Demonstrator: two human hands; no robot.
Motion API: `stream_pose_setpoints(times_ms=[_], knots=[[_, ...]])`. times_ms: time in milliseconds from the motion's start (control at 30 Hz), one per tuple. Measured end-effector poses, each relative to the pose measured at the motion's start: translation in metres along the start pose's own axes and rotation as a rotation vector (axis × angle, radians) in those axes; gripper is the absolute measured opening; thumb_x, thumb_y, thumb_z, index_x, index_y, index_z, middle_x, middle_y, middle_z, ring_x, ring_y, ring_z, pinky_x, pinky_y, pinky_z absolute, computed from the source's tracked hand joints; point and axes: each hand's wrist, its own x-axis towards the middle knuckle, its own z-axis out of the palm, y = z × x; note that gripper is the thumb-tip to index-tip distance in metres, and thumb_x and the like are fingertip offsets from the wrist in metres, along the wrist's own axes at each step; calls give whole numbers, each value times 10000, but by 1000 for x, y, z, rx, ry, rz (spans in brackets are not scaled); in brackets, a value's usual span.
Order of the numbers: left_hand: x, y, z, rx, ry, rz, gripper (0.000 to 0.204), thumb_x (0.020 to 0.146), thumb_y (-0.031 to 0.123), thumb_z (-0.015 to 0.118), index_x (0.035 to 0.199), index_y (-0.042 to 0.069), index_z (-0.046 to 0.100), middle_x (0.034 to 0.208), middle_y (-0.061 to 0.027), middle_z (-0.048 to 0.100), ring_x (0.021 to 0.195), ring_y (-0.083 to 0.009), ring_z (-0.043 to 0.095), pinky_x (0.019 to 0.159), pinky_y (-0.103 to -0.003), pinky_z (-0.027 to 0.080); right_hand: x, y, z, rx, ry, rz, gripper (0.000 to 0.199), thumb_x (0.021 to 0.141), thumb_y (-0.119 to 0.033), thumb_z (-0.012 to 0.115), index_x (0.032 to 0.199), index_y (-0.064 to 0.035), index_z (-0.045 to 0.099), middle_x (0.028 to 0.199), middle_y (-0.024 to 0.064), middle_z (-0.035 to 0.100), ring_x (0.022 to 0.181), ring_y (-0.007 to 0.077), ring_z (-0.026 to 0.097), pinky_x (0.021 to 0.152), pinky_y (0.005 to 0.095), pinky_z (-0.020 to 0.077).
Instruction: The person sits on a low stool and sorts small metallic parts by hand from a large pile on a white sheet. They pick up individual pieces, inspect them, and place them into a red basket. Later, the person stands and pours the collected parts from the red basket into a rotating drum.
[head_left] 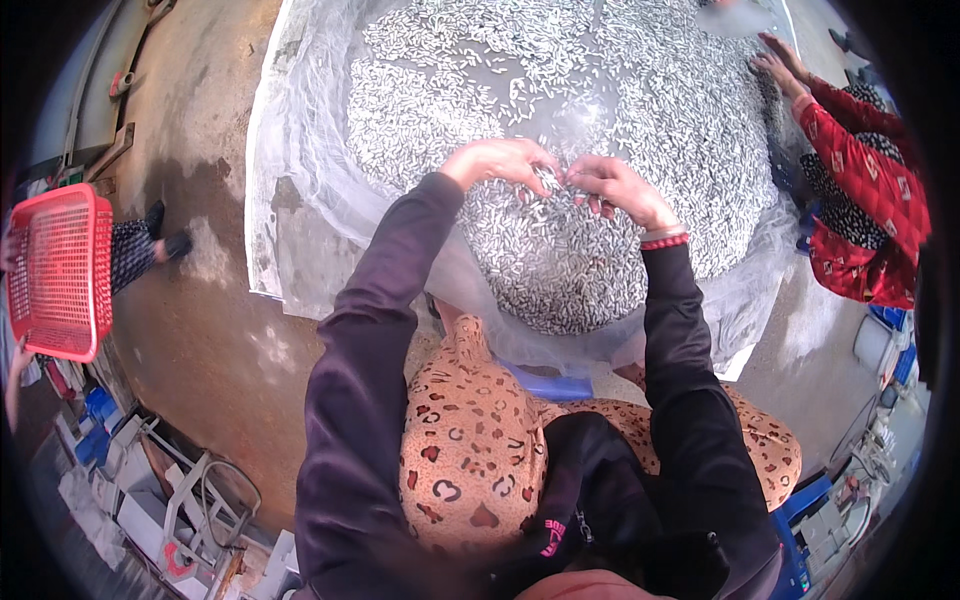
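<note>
A wide layer of small silvery fish [560, 110] lies spread on a white mesh net [310, 190] over a round tray. My left hand [500, 162] and my right hand [622, 188] meet above the near part of the heap, fingers curled down into the fish. A few fish [552, 180] are pinched between the fingertips of both hands. My sleeves are dark purple, and a red bead bracelet [664, 241] sits on my right wrist.
Another person in a red patterned top [865, 190] reaches into the fish at the far right. A red plastic basket [60, 270] is held at the left by someone standing there. A blue stool [560, 385] shows under my knees. Clutter lines the bottom left and right.
</note>
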Motion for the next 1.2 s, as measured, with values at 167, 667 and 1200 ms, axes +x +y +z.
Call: stream_pose_setpoints(times_ms=[167, 667, 1200], knots=[[-48, 3, 10, -559, 30, 116, 218, 872, 129, 625, 1031, -17, 592, 1091, -124, 574, 977, -172, 592, 827, -317, 545, -51, -14, 9, 222, 39, -48, 229, 885, -147, 582, 1085, -38, 558, 1034, 50, 567, 824, 111, 609, 537, 216, 522], [-81, -6, 20, -165, 718, -327, 179, 843, 168, 661, 908, 1, 667, 867, -99, 643, 727, -121, 626, 595, -268, 542, -22, 49, 78, -808, 386, -204, 326, 689, -172, 736, 974, -100, 595, 954, 139, 541, 924, 343, 579, 770, 426, 489], [-68, -53, 47, 603, 798, -147, 262, 753, 288, 717, 872, 80, 613, 832, -107, 631, 824, -301, 611, 707, -414, 461, -25, 32, 55, 890, 251, -291, 212, 902, -31, 487, 1084, 9, 589, 877, 90, 657, 759, 143, 633, 671, 248, 512]])
